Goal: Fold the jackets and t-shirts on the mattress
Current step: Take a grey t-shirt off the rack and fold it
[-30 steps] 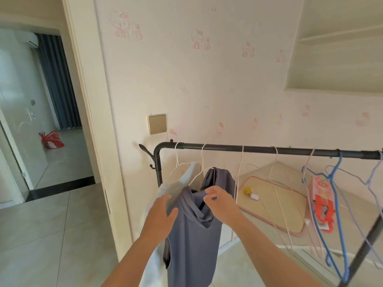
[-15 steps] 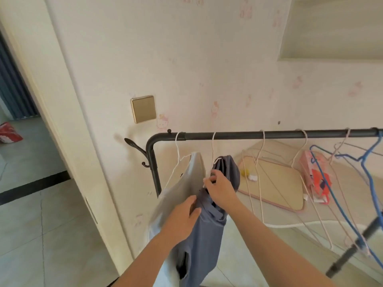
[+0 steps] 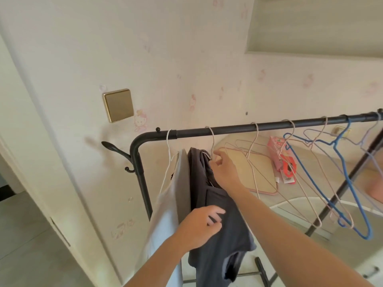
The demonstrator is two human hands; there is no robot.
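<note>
A dark grey t-shirt [image 3: 215,214] hangs from a white wire hanger [image 3: 211,141] near the left end of the black clothes rail [image 3: 259,127]. The right hand [image 3: 224,170] pinches the hanger's neck at the shirt's collar, fingers closed; the left hand [image 3: 200,226] grips a fold of the same shirt lower down. Just left of it hangs a pale grey garment [image 3: 172,195]. Empty wire hangers and a blue hanger [image 3: 350,181] dangle along the rail. Behind stands a cream wall [image 3: 176,59] with faded pink cartoon prints and a gold switch plate [image 3: 118,105]; the floor [image 3: 27,245] is pale tile.
</note>
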